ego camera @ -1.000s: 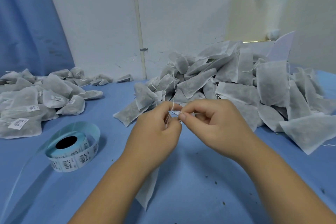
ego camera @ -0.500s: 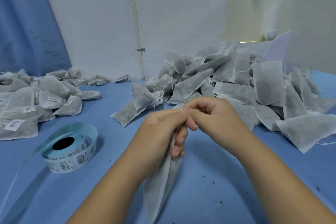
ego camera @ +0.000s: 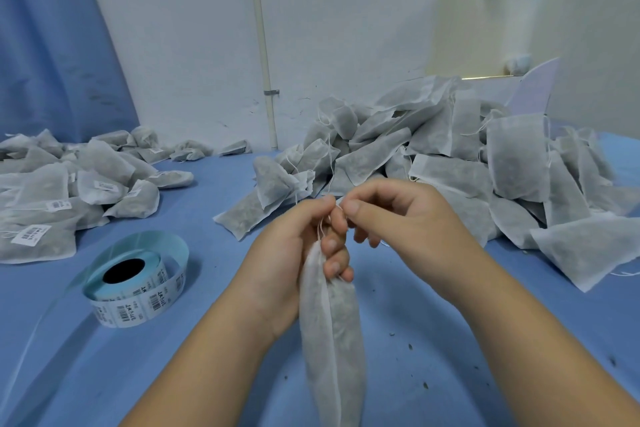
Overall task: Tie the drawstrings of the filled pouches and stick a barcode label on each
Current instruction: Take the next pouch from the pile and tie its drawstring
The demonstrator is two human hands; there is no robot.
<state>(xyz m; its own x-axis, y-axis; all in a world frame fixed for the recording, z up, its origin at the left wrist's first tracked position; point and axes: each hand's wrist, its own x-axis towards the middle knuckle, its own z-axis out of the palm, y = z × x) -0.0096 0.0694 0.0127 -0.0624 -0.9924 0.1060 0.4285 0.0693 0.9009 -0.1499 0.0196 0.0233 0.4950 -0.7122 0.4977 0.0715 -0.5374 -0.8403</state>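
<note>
A filled white mesh pouch (ego camera: 332, 340) hangs upright in front of me over the blue table. My left hand (ego camera: 294, 253) grips its gathered neck, fingers curled round it. Thin white drawstrings (ego camera: 323, 224) rise from the neck between both hands. My right hand (ego camera: 391, 215) pinches the string ends between thumb and forefinger, right beside the left hand's fingertips. A roll of barcode labels (ego camera: 135, 291) lies on the table to the left, with its blue backing strip looping out.
A large heap of unlabelled pouches (ego camera: 450, 156) fills the right and back of the blue table (ego camera: 450, 340). A pile of labelled pouches (ego camera: 62, 191) lies at the far left. A white wall stands behind. Dark crumbs dot the table near me.
The pouch has swung down from behind my left hand and now hangs in full view. My left hand has closed round its neck; my right hand still pinches the strings.
</note>
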